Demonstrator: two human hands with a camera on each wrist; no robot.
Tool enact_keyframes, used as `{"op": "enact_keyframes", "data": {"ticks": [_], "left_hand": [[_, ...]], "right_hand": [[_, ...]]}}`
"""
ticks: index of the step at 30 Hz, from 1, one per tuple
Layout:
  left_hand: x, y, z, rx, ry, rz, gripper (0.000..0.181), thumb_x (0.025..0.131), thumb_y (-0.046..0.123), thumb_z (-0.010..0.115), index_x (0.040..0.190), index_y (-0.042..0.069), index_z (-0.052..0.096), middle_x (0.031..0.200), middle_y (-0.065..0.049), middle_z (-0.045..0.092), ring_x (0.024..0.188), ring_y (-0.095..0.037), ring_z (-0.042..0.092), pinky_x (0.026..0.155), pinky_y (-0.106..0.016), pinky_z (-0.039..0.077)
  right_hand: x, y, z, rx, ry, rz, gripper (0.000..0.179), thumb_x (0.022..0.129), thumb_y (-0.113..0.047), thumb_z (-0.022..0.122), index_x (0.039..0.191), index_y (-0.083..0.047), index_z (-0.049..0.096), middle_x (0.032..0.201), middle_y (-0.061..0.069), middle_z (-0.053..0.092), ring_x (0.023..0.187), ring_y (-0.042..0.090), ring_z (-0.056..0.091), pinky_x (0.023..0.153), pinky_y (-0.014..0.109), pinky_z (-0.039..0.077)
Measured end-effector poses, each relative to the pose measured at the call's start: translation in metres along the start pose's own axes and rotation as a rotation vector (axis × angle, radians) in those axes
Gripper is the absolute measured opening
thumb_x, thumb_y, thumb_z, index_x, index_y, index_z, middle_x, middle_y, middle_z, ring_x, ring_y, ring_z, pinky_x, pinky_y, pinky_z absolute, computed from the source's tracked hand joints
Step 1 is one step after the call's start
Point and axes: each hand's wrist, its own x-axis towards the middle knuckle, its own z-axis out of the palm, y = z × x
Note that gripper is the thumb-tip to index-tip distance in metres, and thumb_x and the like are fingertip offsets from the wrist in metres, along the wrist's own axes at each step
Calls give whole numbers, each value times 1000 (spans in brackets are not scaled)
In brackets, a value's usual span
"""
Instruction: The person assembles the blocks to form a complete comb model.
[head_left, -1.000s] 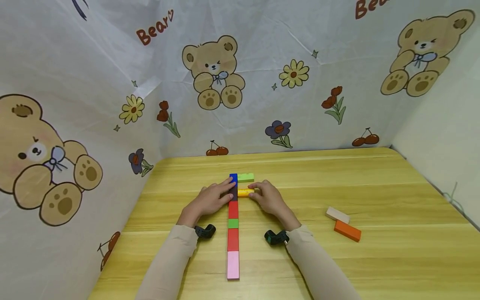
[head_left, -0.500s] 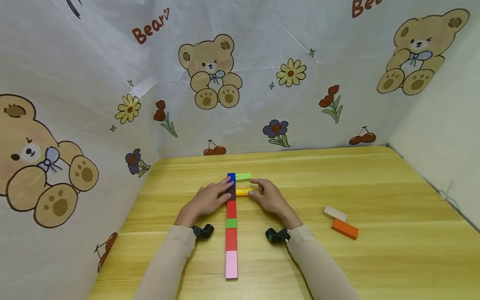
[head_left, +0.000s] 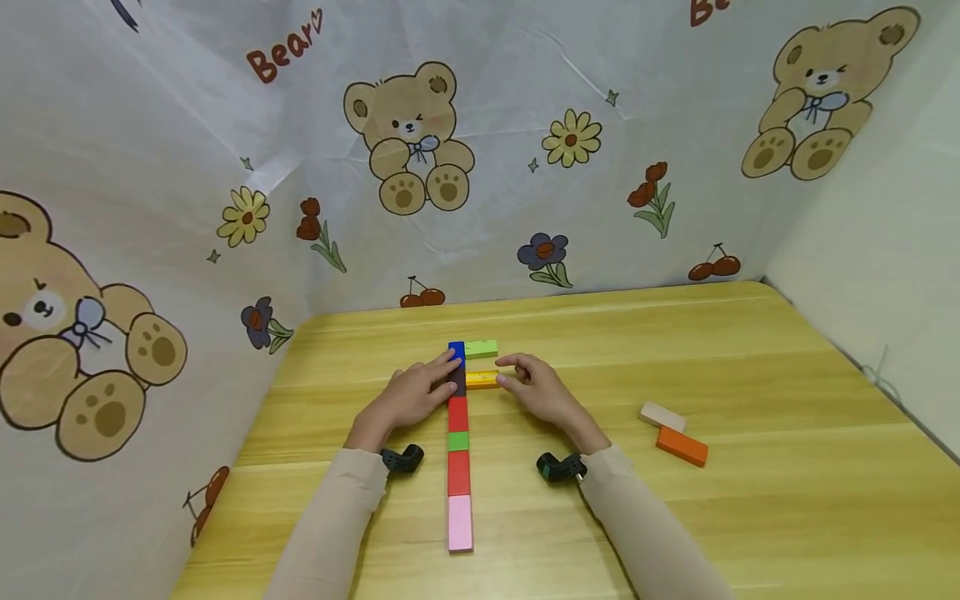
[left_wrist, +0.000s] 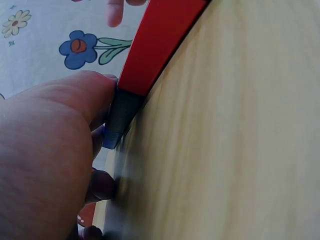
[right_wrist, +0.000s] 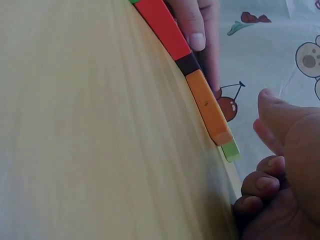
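Note:
A straight row of wooden blocks runs away from me in the head view: pink [head_left: 461, 525], red [head_left: 459, 473], green [head_left: 458, 442], red [head_left: 457, 415], dark [left_wrist: 125, 107] and blue [head_left: 457, 347]. My left hand [head_left: 414, 393] rests on the row's far end, fingers over the blue and dark blocks, partly covering them. Two blocks stick out rightward from that end: a light green block [head_left: 482, 349] and, nearer, a yellow-orange block [head_left: 482, 380]. Just right of the yellow-orange block is my right hand [head_left: 543, 392], thumb and index finger spread, holding nothing.
On the wooden table [head_left: 570, 517], to the right, a pale wood block [head_left: 663, 416] touches an orange block [head_left: 682, 447]. Behind the table hangs a white cloth [head_left: 495, 208] printed with bears and flowers. Each wrist carries a small black camera.
My right thumb and index finger have let go of the yellow-orange block and moved apart. My left hand stays on the row. The head view has shifted slightly.

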Motion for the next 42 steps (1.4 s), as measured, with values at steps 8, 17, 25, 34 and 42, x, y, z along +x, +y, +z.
{"op": "enact_keyframes", "data": {"ticks": [8,17,25,34,42], "left_hand": [[0,0,-3,3,11,-7,55,105,49,46,157,36,34,167,16,20,146,-29,39,114,-66,24],[-4,-6,-6,4,22,-14,54,105,48,46,157,36,34,167,16,20,147,-30,38,114,-67,24],[0,-6,-3,7,11,-8,55,105,50,44,157,37,33,167,17,19,148,-33,35,115,-69,20],[1,-3,0,4,6,-8,55,105,50,45,157,38,33,166,17,19,149,-32,35,116,-69,19],[-1,-2,0,-3,3,-3,54,105,49,44,157,37,33,167,17,19,150,-33,34,115,-67,21]], "right_hand": [[-11,-12,-14,37,-9,-17,33,101,-27,62,129,-11,65,79,4,36,71,19,37,64,26,31],[-29,-28,-33,-36,18,-81,30,99,-27,64,127,-17,65,77,3,35,67,16,34,61,27,31],[-46,-28,-61,-66,83,-96,29,98,-28,65,127,-20,64,76,4,34,65,15,32,60,28,31],[-68,-14,-91,-57,160,-88,31,99,-26,64,128,-15,63,77,10,34,65,14,29,58,28,31],[-87,-9,-108,-95,204,-82,30,100,-26,63,127,-14,63,78,8,34,62,14,30,57,28,32]]}}
